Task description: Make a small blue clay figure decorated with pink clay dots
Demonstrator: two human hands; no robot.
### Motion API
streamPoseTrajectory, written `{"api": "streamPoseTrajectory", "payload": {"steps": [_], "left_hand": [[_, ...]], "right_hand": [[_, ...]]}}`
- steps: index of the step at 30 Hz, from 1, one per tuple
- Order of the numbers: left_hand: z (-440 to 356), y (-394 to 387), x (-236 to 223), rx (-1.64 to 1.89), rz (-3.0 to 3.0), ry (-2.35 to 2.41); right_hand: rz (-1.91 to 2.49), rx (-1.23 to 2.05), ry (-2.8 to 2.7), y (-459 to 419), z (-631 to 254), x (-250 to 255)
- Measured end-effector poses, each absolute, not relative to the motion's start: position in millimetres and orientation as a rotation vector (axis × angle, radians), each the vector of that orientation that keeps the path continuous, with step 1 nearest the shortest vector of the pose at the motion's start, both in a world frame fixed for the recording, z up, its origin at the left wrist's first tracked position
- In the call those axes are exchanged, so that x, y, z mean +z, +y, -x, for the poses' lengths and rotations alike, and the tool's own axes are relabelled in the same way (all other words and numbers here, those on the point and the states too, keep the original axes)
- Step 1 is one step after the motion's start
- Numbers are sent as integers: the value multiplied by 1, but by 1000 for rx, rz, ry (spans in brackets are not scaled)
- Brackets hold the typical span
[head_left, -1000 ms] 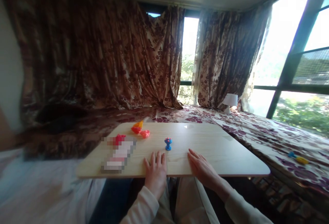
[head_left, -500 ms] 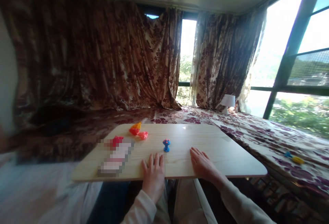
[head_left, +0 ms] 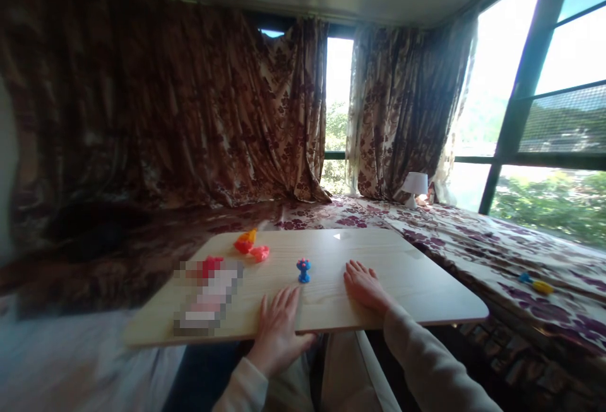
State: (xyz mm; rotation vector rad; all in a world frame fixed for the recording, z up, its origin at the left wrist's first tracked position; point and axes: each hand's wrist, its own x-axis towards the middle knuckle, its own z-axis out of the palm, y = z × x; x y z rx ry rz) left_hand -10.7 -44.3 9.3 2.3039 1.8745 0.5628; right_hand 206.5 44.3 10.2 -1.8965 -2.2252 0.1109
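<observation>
Head view: a small blue figurine stands upright on the pale surface, its long axis vertical, just beyond the left hand's fingertips, between both hands. The left hand is nearer; the right hand lies right of it. Both hands' fingers are extended, holding nothing.

Blocky pixels masking a flat item on the bench, both forearms cut off by the bottom edge, dark heap at left too dim to identify.
</observation>
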Motion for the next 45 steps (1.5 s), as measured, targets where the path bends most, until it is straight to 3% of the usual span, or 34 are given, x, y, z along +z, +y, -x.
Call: {"api": "streamPoseTrajectory", "payload": {"steps": [4, 7, 15, 20, 24, 32, 40, 45], "left_hand": [[19, -30, 19, 930, -2108, 1680], [24, -16, 19, 1071, -2042, 1904], [30, -12, 10, 835, -2168, 2235], [27, -14, 9, 836, -2178, 2266], [24, -14, 10, 796, -2174, 2278], [29, -13, 8, 828, -2215, 2225], [27, -13, 6, 875, -2240, 2225], [27, -12, 7, 863, -2251, 2217]], "right_hand": [[1751, 130, -2362, 5, -202, 5], [1632, 169, -2419, -3, -180, 5], [1781, 129, -2331, 58, -187, 16], [1818, 116, -2347, 26, -208, 7], [1593, 153, -2468, -1, -185, 1], [1777, 140, -2359, 47, -191, 19], [1664, 187, -2466, -7, -194, 7], [1652, 173, -2449, 19, -166, 16]]}}
